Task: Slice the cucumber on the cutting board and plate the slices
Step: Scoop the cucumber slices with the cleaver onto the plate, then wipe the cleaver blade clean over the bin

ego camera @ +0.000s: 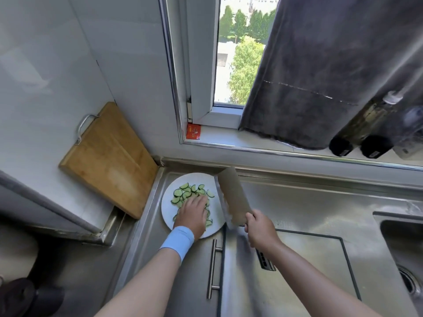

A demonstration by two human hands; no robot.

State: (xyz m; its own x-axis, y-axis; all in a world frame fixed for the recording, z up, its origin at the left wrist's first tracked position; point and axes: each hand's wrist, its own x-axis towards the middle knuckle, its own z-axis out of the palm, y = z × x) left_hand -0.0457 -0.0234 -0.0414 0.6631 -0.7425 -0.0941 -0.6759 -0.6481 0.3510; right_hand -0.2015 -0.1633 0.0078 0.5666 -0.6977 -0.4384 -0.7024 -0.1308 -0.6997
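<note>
A white plate (168, 215) lies on the steel counter and holds several half-moon cucumber slices (183, 192). My left hand (193, 212), with a blue wristband, rests palm down on the slices and hides some of them. My right hand (259, 228) grips the handle of a wide cleaver (231, 197), whose blade is tilted over the plate's right edge. The wooden cutting board (107, 161) leans upright against the wall to the left of the plate, with nothing on it.
A sink basin (402, 250) sits at the right edge. Dark bottles (341, 145) stand on the window sill (251, 140), beside a grey hanging towel (320, 76). A cabinet handle (213, 268) is below the plate.
</note>
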